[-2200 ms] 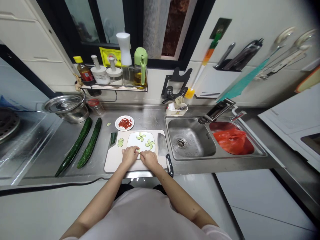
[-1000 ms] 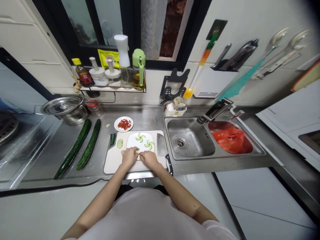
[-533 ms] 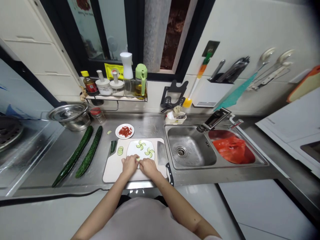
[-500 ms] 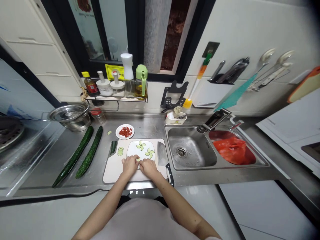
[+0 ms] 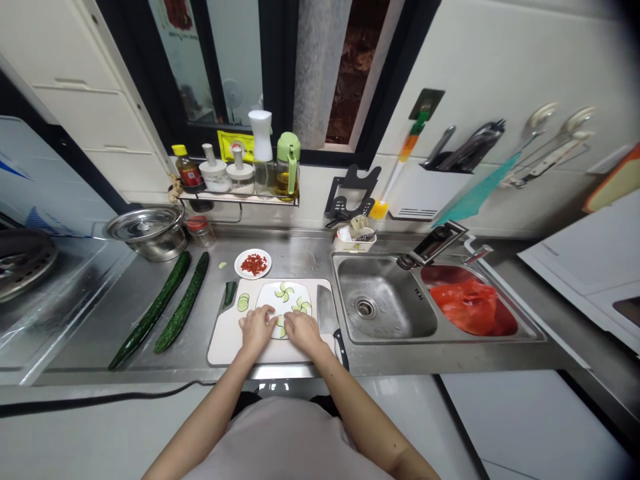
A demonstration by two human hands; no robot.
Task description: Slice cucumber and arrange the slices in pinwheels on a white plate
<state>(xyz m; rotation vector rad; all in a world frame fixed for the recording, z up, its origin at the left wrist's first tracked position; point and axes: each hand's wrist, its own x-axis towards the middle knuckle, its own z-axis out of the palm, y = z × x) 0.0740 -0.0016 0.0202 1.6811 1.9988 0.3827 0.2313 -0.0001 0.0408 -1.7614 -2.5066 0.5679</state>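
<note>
From where I stand, both bare hands are over the white plate [image 5: 267, 297], which sits on a pale cutting board [image 5: 227, 341] close to the front edge of the steel desk [image 5: 90, 320]. The left hand [image 5: 257, 330] is at the plate's left front, its grip loose, thumb and forefinger apart; the right hand [image 5: 303, 331] is at the plate's right front with curled fingers, and I can't tell whether its grip is closed on anything. Between the two sets of fingertips lie some thin green-rimmed slices [image 5: 281, 327], near the plate's front edge. Two pinwheels of such slices are laid out too: a back pinwheel [image 5: 285, 291] by the plate's back edge and a right pinwheel [image 5: 302, 305] by its right one. On the board left of the plate there's an overlapping row of rounds [image 5: 243, 302], and a dark green cucumber piece [image 5: 230, 293] at the board's back left corner. A broad knife [image 5: 326, 310] lies along the board's right edge, black handle toward the front right corner. Just behind the board's back edge is a small dish [image 5: 239, 267] of chopped red bits [image 5: 254, 263]. Well left of it, two whole cucumbers [image 5: 184, 307] lie aslant, while the sink [image 5: 385, 283] opens to the board's right.
</note>
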